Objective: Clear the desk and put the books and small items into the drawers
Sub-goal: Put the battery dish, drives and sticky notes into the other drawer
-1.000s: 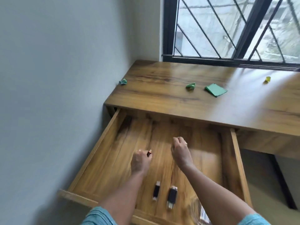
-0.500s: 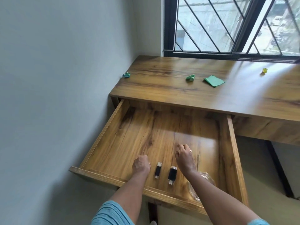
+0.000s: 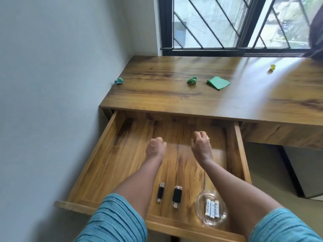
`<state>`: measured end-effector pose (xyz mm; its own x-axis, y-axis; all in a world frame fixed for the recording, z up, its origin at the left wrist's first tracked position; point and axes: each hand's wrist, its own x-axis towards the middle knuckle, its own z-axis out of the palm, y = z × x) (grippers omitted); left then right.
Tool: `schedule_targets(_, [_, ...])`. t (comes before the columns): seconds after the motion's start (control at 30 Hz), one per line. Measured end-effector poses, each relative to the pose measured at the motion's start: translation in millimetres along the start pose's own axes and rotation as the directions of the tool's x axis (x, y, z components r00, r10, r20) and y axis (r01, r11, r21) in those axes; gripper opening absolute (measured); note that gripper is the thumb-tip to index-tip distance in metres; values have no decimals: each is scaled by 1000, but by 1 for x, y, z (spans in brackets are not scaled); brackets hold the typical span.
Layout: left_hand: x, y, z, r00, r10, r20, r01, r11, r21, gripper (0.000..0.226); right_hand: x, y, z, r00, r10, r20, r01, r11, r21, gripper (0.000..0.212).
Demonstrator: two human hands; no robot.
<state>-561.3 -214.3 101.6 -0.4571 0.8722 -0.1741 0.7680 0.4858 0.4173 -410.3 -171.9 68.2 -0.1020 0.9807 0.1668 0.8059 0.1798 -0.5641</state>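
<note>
Head view, left hand (image 3: 156,146), right hand (image 3: 201,144) curled over open drawer (image 3: 120,165)

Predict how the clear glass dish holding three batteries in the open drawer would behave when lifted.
The clear glass dish probably feels heavy for its size and slippery. Its three loose cylindrical batteries could roll if it tilts. Likely breakable if dropped.
</note>
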Motion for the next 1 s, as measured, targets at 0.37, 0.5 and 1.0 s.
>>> schedule_targets(0.37, [132, 186, 20, 978, 163, 133, -105, 925, -365, 40, 157, 60, -55, 966, 166, -199, -174, 985, -23, 30])
schedule_targets(0.5, [176, 228, 31, 978, 129, 163, -49, 907, -419, 47, 213, 80, -63, 959, 182, -216, -194, 980, -35, 31])
schedule_targets(1.0, [282, 298, 67, 903, 348, 253, -322, 936, -140, 77, 341, 126, -58, 942, 322, 91, -295, 928, -226, 74])
